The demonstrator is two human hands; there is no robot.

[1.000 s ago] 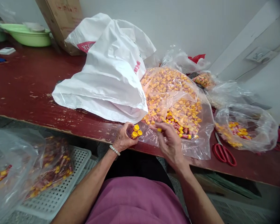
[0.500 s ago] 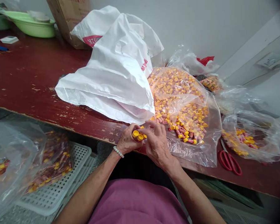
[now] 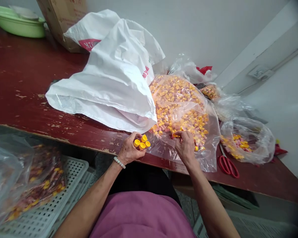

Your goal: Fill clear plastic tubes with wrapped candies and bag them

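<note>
A left hand [image 3: 129, 151] curls snugly around a bundle of yellow-capped tubes [image 3: 142, 144] at the front of a worn red desk [image 3: 27, 102], four yellow ends facing up, seemingly so they sit together in plain sight. The right hand [image 3: 185, 148], fingers bent nearly together, rests at the near side of a clear plastic bag [image 3: 211, 162] heaped with more such tubes; whether it grips one cannot be told. The bag's loose edge lies toward the desk's front, apparently for easy reach. A white sack [image 3: 109, 79] slumps alongside, and red-handled scissors [image 3: 227, 165] lie just beyond, likely placed handy.
</note>
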